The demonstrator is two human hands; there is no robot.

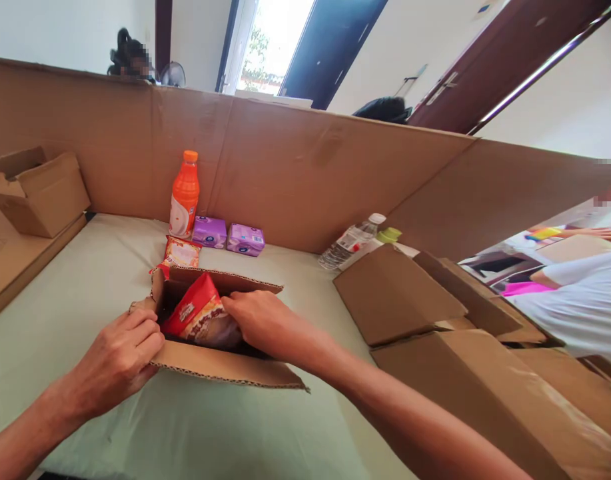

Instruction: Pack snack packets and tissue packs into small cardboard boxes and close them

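An open cardboard box stands in front of me with its flaps up. My left hand grips the flap at its left corner, fingers closed round the edge. Inside the box leans a red snack packet, tilted, its lower end hidden. My right hand reaches into the box and pinches the packet's right edge; some of its fingertips are hidden. Just behind the box lies a smaller red and white packet. An orange bottle stands upright beyond it, beside two purple tissue packs.
A tall cardboard wall runs along the back of the pale green surface. At right, several cardboard boxes are stacked, with a clear plastic bottle tilted behind them. Another box sits left. A person is at far right.
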